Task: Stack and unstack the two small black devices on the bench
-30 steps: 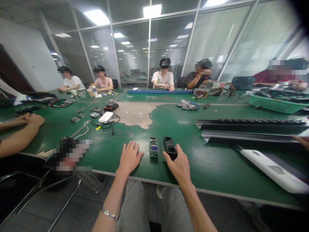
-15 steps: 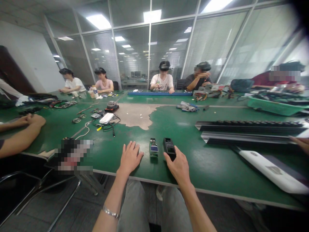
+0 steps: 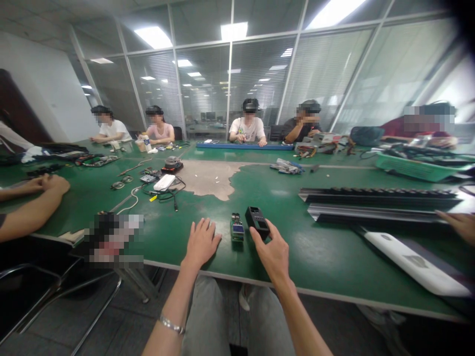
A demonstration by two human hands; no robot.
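Observation:
My right hand (image 3: 272,249) grips the near end of a black plastic housing (image 3: 257,221) between thumb and fingers. The housing has rectangular openings and is tilted to the left. Just left of it a small green circuit board (image 3: 237,228) with a bluish display lies on the green table. My left hand (image 3: 203,240) rests flat on the tabletop left of the board, fingers spread, holding nothing. A narrow gap separates its thumb from the board.
Right of my hands lie two long black metal profiles (image 3: 374,213) and a white device (image 3: 411,259). A white box with cables (image 3: 164,182) sits ahead on the left. Farther off are gloves (image 3: 286,166), a green basket (image 3: 415,168) and several seated people. Another person's hands (image 3: 55,183) rest at left.
My right hand has shifted the black housing slightly left and away from me, turning it more to the left. The circuit board and my left hand stay nearly where they were.

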